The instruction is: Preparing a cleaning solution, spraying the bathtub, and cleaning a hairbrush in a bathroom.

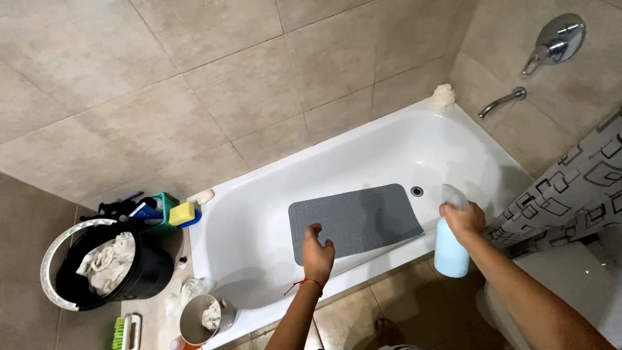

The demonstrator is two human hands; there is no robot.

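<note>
The right hand (462,220) is closed around the neck of a pale blue plastic spray bottle (450,249), held above the front edge of the white bathtub (259,214). The left hand (317,254) is open and empty, fingers spread, over the grey rubber bath mat (356,219).

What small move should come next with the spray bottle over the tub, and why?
Probably squeeze the trigger: the right hand holds the light blue spray bottle with its nozzle over the white bathtub, near the grey bath mat, while the left hand hovers open above it.
</note>
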